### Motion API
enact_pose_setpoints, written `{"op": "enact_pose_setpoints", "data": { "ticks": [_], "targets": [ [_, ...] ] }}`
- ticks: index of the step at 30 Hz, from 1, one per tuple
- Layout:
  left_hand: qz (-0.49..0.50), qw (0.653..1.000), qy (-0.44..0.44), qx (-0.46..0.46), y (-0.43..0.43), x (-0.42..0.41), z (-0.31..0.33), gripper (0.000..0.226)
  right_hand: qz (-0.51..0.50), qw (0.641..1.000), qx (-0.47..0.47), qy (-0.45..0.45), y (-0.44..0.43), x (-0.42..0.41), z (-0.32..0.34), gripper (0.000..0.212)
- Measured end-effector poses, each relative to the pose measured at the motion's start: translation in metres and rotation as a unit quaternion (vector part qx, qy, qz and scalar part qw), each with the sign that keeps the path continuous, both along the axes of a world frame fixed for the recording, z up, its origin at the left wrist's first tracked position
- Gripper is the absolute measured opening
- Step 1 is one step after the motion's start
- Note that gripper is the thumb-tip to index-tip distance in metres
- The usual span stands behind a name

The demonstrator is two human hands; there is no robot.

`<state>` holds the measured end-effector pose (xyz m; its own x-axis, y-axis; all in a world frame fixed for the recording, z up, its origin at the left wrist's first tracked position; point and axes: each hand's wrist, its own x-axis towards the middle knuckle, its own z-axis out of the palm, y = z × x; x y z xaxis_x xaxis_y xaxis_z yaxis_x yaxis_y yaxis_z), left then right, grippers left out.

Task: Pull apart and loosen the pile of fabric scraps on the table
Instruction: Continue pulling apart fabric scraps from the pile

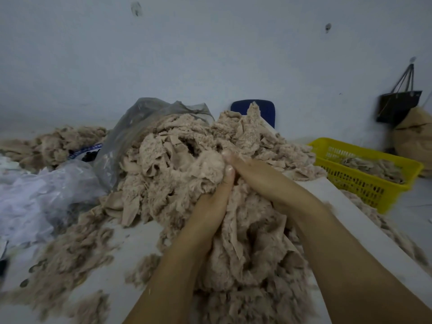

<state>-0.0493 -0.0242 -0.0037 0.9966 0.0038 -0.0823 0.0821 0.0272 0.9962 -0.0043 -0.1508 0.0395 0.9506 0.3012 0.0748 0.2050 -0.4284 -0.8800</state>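
— How much of the hands shows?
— The left hand (210,206) and the right hand (264,181) grip into the pile of scraps (177,160). Their fingers are buried in it and only the thumbs show. Both forearms run off the bottom edge.
— And behind the pile?
— A blue chair (266,111), mostly covered.
— The sides?
— The right edge cuts the brown sack (416,136), and the left edge cuts the clear plastic bag (35,195). A dark thing (2,267) there is too cropped to name.

Desk (138,239), white top. Centre: pile of beige fabric scraps (177,160). Front-left: loose fibre tufts (70,258). Left: grey plastic bag (131,127) against the pile, whitish plastic bag (35,197).
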Motion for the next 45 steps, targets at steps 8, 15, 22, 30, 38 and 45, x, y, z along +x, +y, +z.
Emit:
{"op": "enact_pose_setpoints", "data": {
  "ticks": [8, 15, 22, 30, 38, 45],
  "targets": [
    [-0.196, 0.97, -0.004, 0.142, 0.008, 0.003, -0.004, 0.046, -0.064, 0.977, 0.188, 0.073, -0.002, 0.023, -0.017, 0.032],
    [-0.147, 0.98, 0.034, -0.13, 0.017, 0.006, -0.006, 0.034, -0.202, 0.858, 0.434, 0.183, -0.024, 0.042, -0.029, 0.029],
    [-0.128, 0.935, -0.008, -0.33, 0.047, 0.009, 0.008, 0.042, -0.203, 0.932, 0.267, 0.138, -0.054, 0.038, -0.041, 0.015],
    [-0.124, 0.971, 0.034, -0.204, 0.024, 0.009, 0.002, 0.048, -0.037, 0.988, 0.091, -0.118, 0.014, 0.013, -0.014, 0.039],
    [-0.112, 0.974, 0.092, -0.171, 0.024, 0.006, 0.002, 0.06, -0.186, 0.972, -0.05, -0.135, -0.008, 0.034, -0.044, 0.067],
    [-0.053, 0.915, -0.016, -0.401, 0.063, 0.015, 0.003, 0.021, -0.119, 0.993, 0.017, -0.004, -0.037, 0.019, -0.041, 0.058]
  ]
}}
